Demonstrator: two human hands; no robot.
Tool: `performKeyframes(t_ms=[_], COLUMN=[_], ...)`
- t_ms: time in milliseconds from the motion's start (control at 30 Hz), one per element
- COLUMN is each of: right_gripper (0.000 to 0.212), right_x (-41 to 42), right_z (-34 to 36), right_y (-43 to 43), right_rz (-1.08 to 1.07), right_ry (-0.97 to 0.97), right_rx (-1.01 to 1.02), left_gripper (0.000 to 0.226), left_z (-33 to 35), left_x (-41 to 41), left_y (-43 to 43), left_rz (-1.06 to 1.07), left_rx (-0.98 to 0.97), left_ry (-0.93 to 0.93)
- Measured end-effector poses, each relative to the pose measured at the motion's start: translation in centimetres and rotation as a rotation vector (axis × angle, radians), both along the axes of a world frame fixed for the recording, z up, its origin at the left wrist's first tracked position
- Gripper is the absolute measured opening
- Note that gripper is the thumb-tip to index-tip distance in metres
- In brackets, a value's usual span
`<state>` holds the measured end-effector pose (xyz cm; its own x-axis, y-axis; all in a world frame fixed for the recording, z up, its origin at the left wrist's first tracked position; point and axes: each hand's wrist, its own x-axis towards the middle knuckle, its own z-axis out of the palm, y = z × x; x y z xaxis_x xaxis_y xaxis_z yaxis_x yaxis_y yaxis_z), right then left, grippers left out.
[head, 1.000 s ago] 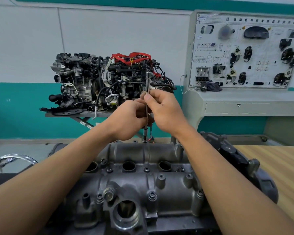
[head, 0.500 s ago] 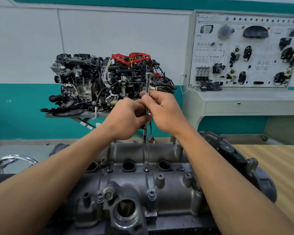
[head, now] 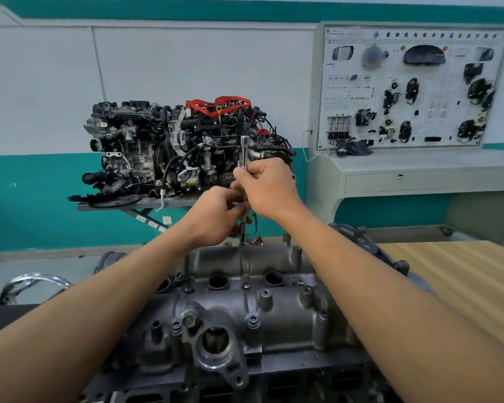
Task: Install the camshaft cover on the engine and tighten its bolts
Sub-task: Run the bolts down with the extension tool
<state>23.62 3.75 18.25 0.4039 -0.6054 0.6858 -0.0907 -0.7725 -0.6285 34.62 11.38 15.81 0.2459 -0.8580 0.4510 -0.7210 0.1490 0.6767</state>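
With the camshaft cover already seated on the engine, work is at its far edge. Bolts nearest the person sit in their bosses; tightness can't be judged. Both hands are closed around one slim driver shaft: left hand low, right hand just above, fingers pinching. Shaft axis is near vertical, top end poking above the right hand, tip straight below the grip, at the cover's far rim. The bolt head there is too small to confirm. Next move is probably spinning the shaft; keep it plumb over the bolt. Right hand leads, left steadies.
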Motion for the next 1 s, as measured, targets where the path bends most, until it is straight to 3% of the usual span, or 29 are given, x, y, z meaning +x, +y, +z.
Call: performKeyframes(t_ms=[100, 233, 367, 467, 667, 800, 1000], right_gripper=[0.039, 0.033, 0.033, 0.037, 0.028, 0.021, 0.022], right_x=[-0.3, -0.3, -0.3, -0.7, -7.7, -17.4, -33.5], right_z=[0.8, 0.6, 2.7, 4.8, 4.7, 3.6, 0.7], right_y=[-0.1, 0.8, 2.6, 3.8, 5.0, 5.6, 7.1], right_rz=[-0.015, -0.025, -0.034, 0.021, -0.015, -0.041, -0.295], right_ry=[0.08, 0.017, -0.109, -0.055, -0.011, -0.052, 0.012], right_rx=[0.051, 0.109, 0.001, 0.008, 0.027, 0.193, 0.33], left_gripper=[0.019, 0.021, 0.03, 0.023, 0.013, 0.024, 0.023], left_z=[0.1, -0.2, 1.3, 2.5, 4.1, 4.4, 2.6], left_x=[-0.3, -0.9, -2.0, -3.0, -7.1, -14.5, -28.1], left_y=[0.0, 0.5, 1.8, 3.0, 4.8, 4.4, 2.0], left_rz=[0.009, 0.009, -0.047, -0.042, -0.215, -0.454, -0.735], left_rx=[-0.029, -0.113, -0.338, -0.404, -0.121, -0.015, 0.188], left_ry=[0.033, 0.017, 0.074, 0.064, 0.066, 0.046, 0.089])
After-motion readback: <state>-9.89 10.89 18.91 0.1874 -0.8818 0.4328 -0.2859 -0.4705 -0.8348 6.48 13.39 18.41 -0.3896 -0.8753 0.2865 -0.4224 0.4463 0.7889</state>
